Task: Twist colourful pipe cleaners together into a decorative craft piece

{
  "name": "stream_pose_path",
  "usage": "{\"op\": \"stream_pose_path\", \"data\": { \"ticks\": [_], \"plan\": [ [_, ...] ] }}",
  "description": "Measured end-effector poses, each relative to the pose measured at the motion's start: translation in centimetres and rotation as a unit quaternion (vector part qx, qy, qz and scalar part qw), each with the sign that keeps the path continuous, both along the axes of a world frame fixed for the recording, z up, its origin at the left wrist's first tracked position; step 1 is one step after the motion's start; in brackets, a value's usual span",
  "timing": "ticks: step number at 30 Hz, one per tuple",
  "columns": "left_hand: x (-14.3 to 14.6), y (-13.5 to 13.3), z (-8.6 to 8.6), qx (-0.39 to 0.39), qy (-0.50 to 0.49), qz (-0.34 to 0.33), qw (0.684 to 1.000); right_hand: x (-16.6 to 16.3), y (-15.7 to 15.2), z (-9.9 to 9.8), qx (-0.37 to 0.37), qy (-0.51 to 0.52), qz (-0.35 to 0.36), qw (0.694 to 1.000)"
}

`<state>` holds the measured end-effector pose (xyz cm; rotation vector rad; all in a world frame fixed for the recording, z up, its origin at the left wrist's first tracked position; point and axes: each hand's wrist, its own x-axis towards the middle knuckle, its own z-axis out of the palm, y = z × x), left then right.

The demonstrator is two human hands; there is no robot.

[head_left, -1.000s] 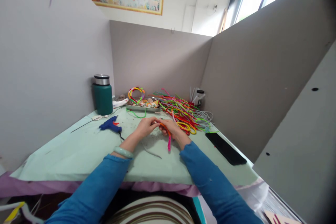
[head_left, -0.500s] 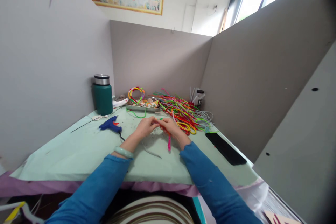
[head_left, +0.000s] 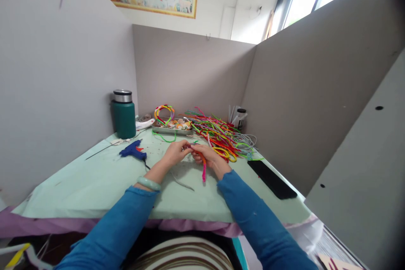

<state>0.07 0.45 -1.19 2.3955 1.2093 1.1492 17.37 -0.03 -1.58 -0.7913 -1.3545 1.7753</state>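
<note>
Both hands meet over the middle of the table, closed around a fuzzy orange and pink pipe cleaner (head_left: 203,171). My left hand (head_left: 176,152) pinches it near its upper end, with the fingertips touching those of the other hand. Fingers of my right hand (head_left: 205,154) are curled round it, and its pink end hangs below the palm. A bit of green shows just above the fingertips. Behind the right hand lies a heap of coloured pipe cleaners (head_left: 218,130), with a yellow loop (head_left: 229,155) at its near edge.
A blue glue gun (head_left: 133,150) lies left of my hands, its cord trailing under my forearm. Behind it stands a green bottle (head_left: 124,116). A metal tray (head_left: 172,131) of small pieces and a multicoloured ring (head_left: 164,114) sit at the back. A black phone-like slab (head_left: 272,179) lies right.
My right hand has turned slightly and its fingers have shifted, so more of the orange stretch shows. The left hand stays almost in place.
</note>
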Motion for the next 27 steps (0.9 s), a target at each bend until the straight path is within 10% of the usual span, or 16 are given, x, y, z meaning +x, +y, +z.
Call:
{"op": "stream_pose_path", "data": {
  "ticks": [15, 27],
  "plan": [
    [-0.06, 0.34, -0.41, 0.051, 0.008, -0.019, 0.998, 0.14, 0.66, -0.44, 0.010, 0.003, 0.007, 1.000],
    [0.23, 0.03, 0.19, -0.082, -0.027, -0.037, 0.996, -0.05, 0.02, 0.03, 0.009, -0.014, -0.019, 1.000]
  ]
}}
